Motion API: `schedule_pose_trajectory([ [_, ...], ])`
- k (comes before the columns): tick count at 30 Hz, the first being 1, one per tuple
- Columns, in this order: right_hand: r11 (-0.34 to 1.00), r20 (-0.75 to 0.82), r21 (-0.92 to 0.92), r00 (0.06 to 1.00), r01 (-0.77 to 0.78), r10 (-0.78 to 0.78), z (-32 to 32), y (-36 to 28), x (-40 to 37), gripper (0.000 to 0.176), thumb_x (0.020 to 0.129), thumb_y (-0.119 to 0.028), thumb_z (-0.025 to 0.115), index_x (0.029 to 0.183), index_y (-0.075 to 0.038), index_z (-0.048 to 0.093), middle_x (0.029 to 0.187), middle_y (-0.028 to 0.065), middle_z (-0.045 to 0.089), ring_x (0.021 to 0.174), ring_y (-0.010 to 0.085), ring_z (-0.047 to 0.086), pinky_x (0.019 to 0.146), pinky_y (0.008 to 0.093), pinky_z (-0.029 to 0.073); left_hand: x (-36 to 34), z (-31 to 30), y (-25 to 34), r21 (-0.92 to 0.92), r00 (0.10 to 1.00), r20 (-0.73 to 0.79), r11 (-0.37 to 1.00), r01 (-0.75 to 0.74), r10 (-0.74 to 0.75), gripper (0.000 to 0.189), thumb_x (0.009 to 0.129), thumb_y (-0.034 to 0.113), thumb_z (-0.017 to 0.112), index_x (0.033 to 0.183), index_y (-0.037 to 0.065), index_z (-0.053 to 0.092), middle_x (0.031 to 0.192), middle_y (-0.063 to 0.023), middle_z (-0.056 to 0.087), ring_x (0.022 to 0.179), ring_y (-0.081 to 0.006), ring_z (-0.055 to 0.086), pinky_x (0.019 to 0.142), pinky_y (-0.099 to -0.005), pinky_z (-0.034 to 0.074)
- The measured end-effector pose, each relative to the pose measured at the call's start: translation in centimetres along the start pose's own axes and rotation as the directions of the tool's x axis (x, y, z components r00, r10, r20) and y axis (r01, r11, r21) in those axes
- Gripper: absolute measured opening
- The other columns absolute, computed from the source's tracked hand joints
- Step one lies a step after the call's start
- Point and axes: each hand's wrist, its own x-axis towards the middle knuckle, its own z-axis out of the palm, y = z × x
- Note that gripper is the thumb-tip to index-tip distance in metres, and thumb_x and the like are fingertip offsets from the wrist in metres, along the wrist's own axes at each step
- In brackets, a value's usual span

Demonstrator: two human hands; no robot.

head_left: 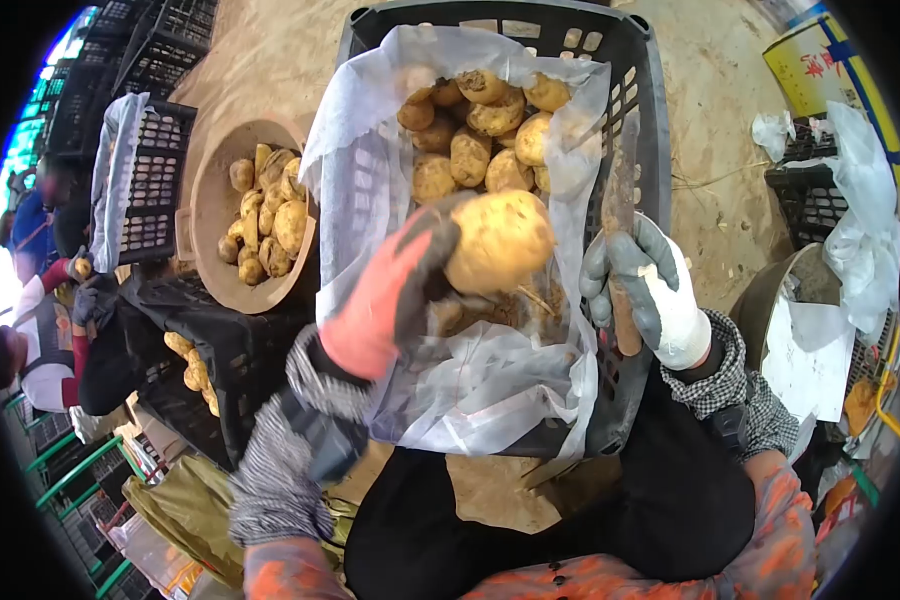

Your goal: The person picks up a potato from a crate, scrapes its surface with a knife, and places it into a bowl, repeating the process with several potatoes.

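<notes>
My left hand (395, 285), in a red and black glove, grips a large potato (500, 243) above a black crate (652, 150). Thin white sheeting (355, 130) lines this crate, and several soil-marked potatoes (470, 155) lie in its far part. At the crate's right side, my right hand (645, 285), in a grey and white glove, is closed around a long, narrow brown knife (620, 190). The knife looks rusty and points away from me; the glove hides part of it. The near part of the lining is crumpled.
Left of the crate stands a round tub (205, 225) of smaller potatoes. More potatoes (192, 370) lie on black cloth. Another person (55, 340) works at far left by a lined crate (150, 185). A yellow box (820, 65) and a metal basin (770, 300) are at right.
</notes>
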Motion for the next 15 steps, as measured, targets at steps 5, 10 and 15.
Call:
schedule_pose_trajectory([
  [5,0.990,0.070,-0.122,0.994,-0.071,0.080,1.4,0.8,-0.3,0.024,0.092,-0.025,0.056,0.093,-0.003,0.046,0.082,0.0058,0.056,0.065,0.0083,0.054,0.054,0.0210,0.044,-3.6,5.8,-1.6,-0.596,0.997,-0.064,0.803,-0.012,-0.032,0.069,0.091,0.031,0.059,0.143,0.002,0.024,0.136,-0.0128,0.042,0.122,-0.0217,0.048,0.103,-0.0336,0.039],
  [10,0.843,0.106,-0.537,0.992,-0.003,0.071,0.3,3.7,-0.4,0.019,0.086,-0.012,0.052,0.093,0.005,0.050,0.076,0.0092,0.056,0.065,0.0114,0.054,0.057,0.0274,0.047,-4.7,4.6,-3.0,-0.631,0.990,0.013,0.767,0.116,-0.139,0.067,0.090,0.032,0.060,0.141,0.002,0.028,0.131,-0.0118,0.047,0.120,-0.0238,0.049,0.102,-0.0384,0.039],
  [15,0.764,0.188,-0.645,0.974,0.027,0.125,1.0,4.5,-0.5,0.048,0.083,-0.022,0.056,0.121,0.007,0.050,0.096,0.0195,0.061,0.090,0.0352,0.060,0.083,0.0369,0.047,-4.6,4.2,-4.8,0.114,0.944,-0.066,0.942,-0.315,0.324,0.069,0.085,0.019,0.068,0.138,0.000,0.028,0.128,-0.0148,0.049,0.117,-0.0244,0.051,0.099,-0.0390,0.043],
])
